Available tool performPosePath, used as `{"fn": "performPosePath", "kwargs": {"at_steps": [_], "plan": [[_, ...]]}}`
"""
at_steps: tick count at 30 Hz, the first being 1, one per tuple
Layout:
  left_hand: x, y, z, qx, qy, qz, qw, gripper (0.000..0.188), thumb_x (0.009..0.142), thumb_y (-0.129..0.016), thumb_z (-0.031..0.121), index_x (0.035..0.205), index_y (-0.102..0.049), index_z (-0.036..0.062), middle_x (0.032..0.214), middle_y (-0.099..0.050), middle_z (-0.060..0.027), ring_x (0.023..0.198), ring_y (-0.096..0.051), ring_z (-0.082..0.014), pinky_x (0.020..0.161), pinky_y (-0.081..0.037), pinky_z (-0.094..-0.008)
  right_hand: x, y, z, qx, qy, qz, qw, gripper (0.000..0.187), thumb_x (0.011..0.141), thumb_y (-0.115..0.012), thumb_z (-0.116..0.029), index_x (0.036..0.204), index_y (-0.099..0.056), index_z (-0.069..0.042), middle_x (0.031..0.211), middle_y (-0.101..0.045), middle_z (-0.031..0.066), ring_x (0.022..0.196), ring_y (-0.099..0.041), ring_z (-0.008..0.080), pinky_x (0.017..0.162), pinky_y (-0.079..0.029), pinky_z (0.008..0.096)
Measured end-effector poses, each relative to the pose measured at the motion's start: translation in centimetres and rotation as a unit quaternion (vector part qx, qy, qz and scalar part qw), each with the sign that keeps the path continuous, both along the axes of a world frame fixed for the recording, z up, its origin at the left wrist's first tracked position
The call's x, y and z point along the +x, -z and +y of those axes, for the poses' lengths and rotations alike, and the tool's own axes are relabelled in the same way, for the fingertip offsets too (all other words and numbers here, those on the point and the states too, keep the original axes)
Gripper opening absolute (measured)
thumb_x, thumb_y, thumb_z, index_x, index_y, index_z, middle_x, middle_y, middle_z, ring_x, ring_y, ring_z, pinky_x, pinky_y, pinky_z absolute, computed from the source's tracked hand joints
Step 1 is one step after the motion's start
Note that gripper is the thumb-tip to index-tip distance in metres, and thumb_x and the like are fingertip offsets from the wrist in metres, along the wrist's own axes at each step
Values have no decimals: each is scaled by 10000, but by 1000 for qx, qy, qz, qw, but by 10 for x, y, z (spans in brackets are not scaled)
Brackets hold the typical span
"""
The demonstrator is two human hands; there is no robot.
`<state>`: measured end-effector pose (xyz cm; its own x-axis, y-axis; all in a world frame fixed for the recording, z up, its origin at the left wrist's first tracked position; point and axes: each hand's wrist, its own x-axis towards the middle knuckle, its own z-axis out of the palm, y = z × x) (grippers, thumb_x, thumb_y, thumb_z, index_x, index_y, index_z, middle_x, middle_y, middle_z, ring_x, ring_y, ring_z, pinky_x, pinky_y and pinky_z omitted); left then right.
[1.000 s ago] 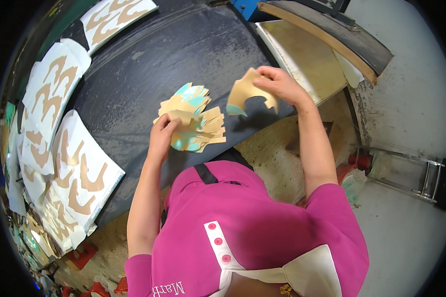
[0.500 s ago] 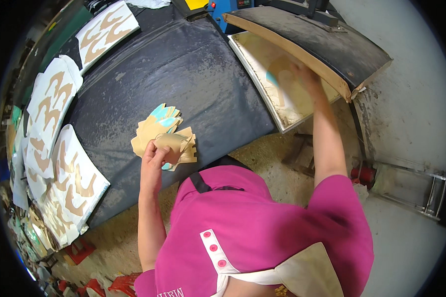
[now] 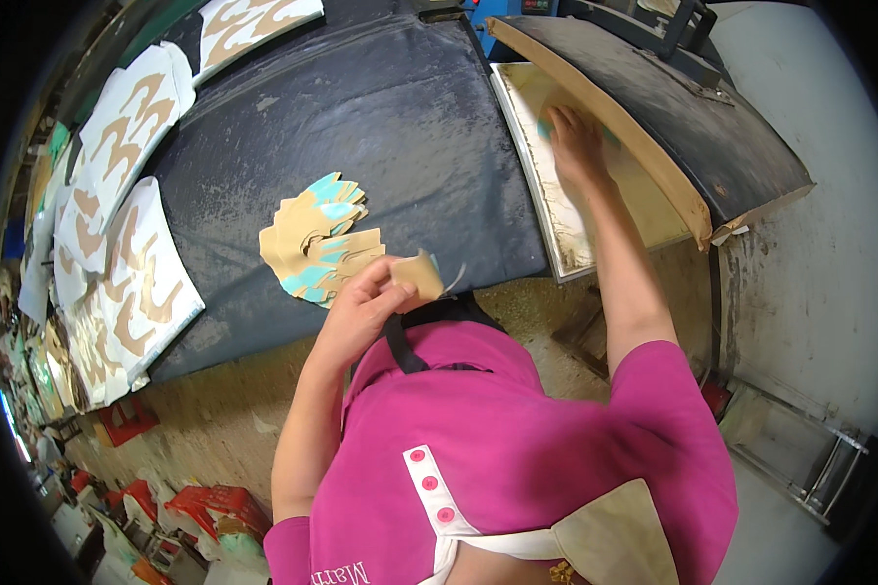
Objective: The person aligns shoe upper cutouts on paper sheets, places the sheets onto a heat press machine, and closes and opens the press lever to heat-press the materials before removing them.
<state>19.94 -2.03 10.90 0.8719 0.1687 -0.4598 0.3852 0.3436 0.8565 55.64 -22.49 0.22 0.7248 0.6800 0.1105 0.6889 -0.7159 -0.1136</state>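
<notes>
My left hand [image 3: 369, 300] pinches a curled tan cut piece [image 3: 419, 276] between thumb and fingers at the table's near edge, with a thin strand trailing off it. Just behind it, a fanned pile of tan cut pieces with turquoise patches [image 3: 307, 234] lies on the dark table. On the right, my right hand [image 3: 578, 146] reaches onto the pale, stained plate [image 3: 644, 200] of a press. Its bent fingers are closed down on a tan and turquoise piece [image 3: 544, 127], mostly hidden under the hand.
The press's thick padded upper plate [image 3: 654, 107] hangs tilted over the far side of the lower plate, close to my right forearm. White sheets with tan shapes [image 3: 146, 283] lie along the table's left side. Red plastic stools [image 3: 219, 507] stand on the floor at lower left.
My left hand has moved right and nearer, off the pile, with a tan piece in it. My right hand has come onto the piece on the plate. The view has shifted slightly.
</notes>
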Motion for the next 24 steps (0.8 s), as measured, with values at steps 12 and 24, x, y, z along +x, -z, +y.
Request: {"fn": "performPosePath", "kwargs": {"at_steps": [12, 24], "plan": [[83, -5, -41, 39, 137, -43, 989, 339, 964, -594, 207, 1272, -550, 73, 990, -644, -25, 914, -580, -86, 797, -476, -256, -136, -90, -31, 192, -65, 709, 675, 327, 894, -659, -128, 1208, -603, -56, 1061, -658, 19, 991, -586, 82, 883, -464, 254], [116, 29, -71, -41, 132, 38, 990, 499, 944, -602, 230, 1384, -418, 83, 1110, -593, -63, 1017, -606, -198, 867, -503, -351, 40, -2, -199, 211, 156, 365, 893, 437, 872, -693, -262, 1234, -579, -46, 1088, -623, -1, 987, -583, 113, 890, -456, 268]]}}
